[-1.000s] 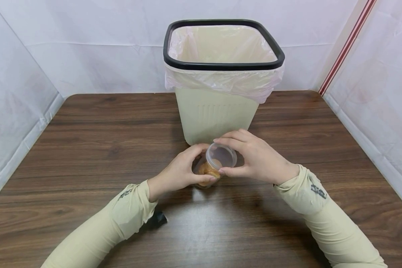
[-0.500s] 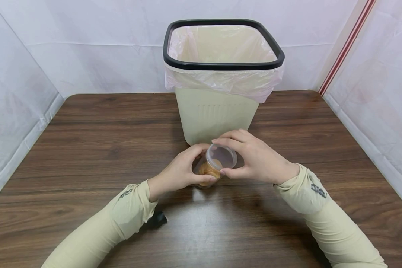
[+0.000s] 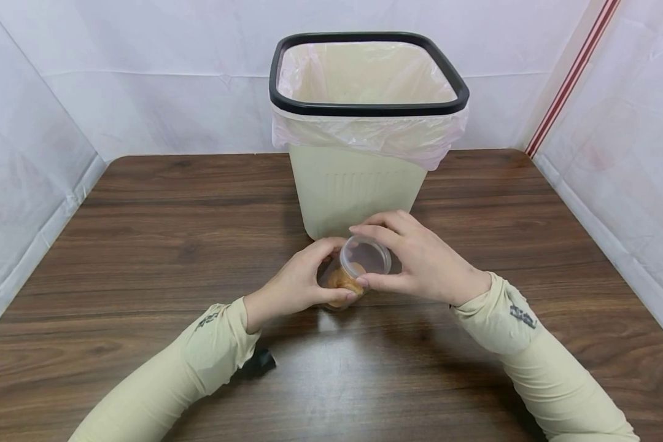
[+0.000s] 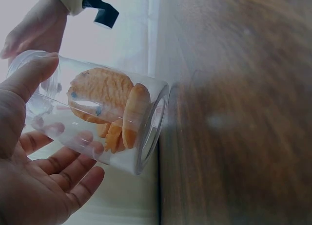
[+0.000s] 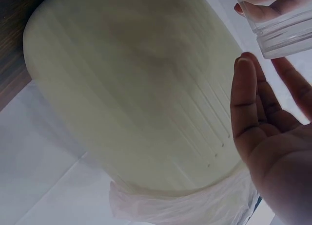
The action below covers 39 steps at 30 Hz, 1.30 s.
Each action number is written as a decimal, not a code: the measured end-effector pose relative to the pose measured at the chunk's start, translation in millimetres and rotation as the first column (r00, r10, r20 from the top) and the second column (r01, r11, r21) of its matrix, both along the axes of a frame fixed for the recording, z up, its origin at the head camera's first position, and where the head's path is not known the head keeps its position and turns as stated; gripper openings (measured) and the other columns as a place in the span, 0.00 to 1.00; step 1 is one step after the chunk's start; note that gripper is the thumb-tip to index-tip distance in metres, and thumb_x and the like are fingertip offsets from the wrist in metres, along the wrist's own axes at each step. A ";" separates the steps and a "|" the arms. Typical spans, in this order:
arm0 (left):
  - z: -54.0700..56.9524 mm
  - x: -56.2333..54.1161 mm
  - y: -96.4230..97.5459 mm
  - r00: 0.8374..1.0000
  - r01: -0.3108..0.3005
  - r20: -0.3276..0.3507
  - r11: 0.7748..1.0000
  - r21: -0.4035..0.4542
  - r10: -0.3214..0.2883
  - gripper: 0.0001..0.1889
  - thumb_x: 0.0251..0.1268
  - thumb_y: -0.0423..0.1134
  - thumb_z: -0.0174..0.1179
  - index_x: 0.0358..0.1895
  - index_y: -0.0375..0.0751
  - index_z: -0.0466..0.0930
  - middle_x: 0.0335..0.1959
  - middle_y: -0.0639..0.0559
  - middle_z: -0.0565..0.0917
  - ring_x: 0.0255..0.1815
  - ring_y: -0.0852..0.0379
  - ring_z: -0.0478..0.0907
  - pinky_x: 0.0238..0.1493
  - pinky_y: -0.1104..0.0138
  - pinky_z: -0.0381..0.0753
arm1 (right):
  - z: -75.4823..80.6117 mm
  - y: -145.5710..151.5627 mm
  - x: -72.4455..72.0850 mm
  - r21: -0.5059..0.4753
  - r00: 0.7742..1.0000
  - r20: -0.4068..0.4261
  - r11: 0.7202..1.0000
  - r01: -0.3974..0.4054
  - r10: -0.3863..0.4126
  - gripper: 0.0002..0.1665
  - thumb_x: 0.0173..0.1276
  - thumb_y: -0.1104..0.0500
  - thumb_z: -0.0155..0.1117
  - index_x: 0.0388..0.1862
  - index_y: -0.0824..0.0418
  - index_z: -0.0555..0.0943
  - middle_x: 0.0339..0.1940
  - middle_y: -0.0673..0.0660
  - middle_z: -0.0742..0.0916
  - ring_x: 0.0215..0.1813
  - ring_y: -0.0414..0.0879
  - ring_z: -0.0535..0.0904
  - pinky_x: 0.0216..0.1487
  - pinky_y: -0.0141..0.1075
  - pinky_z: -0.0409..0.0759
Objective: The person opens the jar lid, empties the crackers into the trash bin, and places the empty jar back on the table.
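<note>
A clear jar (image 4: 73, 113) with golden-brown biscuit-like pieces (image 4: 102, 96) inside is tilted low over the table, its top turned right in the head view. My left hand (image 3: 293, 285) holds it by the body, thumb on the near side and fingers round the far side. At its top is a clear lid (image 3: 367, 256). My right hand (image 3: 420, 258) grips this lid by the edge, the thumb below and the fingers above. From the right wrist view, several right-hand fingers (image 5: 243, 84) are bent beside the lid. Whether the jar's base touches the table cannot be told.
Right behind the hands stands a cream bin (image 3: 359, 184) with a black rim (image 3: 364, 109) and a pinkish plastic liner (image 3: 387, 138). The brown wooden table (image 3: 171, 215) is bounded by white sheeting (image 3: 171, 104). A black piece (image 3: 261, 362) shows beside the left sleeve.
The right hand's fingers and wrist have shifted slightly at the lid. The left hand and jar stay in place.
</note>
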<state>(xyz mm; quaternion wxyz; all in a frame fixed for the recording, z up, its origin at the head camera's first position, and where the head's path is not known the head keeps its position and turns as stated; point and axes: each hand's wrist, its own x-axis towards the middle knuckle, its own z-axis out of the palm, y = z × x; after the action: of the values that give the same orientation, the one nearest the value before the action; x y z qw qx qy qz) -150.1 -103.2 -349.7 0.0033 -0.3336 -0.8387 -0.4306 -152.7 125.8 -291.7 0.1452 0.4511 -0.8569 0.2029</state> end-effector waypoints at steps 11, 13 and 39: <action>0.2 -0.1 -0.1 1.000 0.001 0.006 1.000 0.004 -0.001 0.35 0.49 0.42 0.74 0.62 0.43 0.70 0.57 0.51 0.78 0.56 0.57 0.74 0.59 0.58 0.75 | -0.1 -3.1 5.3 0.027 0.985 -0.039 0.985 0.168 -0.167 0.37 0.54 0.37 0.70 0.56 0.58 0.79 0.47 0.55 0.81 0.51 0.48 0.76 0.50 0.42 0.79; -0.3 -0.3 -0.1 1.000 0.003 0.006 1.000 0.008 -0.003 0.35 0.49 0.42 0.74 0.62 0.43 0.71 0.57 0.52 0.78 0.56 0.57 0.74 0.59 0.58 0.75 | -0.6 -3.8 6.3 0.034 0.981 -0.054 0.981 0.191 -0.189 0.37 0.52 0.36 0.70 0.54 0.57 0.80 0.45 0.54 0.82 0.49 0.48 0.77 0.47 0.41 0.80; 0.1 0.1 0.4 1.000 0.011 -0.003 1.000 0.011 -0.011 0.35 0.49 0.42 0.74 0.62 0.42 0.70 0.57 0.52 0.78 0.56 0.57 0.74 0.59 0.60 0.75 | 1.8 -4.5 6.4 0.047 0.991 -0.017 0.990 0.130 -0.130 0.37 0.52 0.41 0.73 0.54 0.63 0.80 0.43 0.54 0.82 0.48 0.47 0.76 0.48 0.39 0.78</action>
<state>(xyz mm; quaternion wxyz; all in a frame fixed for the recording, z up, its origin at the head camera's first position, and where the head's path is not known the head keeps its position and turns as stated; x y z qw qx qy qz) -149.9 -102.8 -349.6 0.0041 -0.3388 -0.8345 -0.4346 -146.3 121.3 -289.9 0.1531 0.3991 -0.8881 0.1690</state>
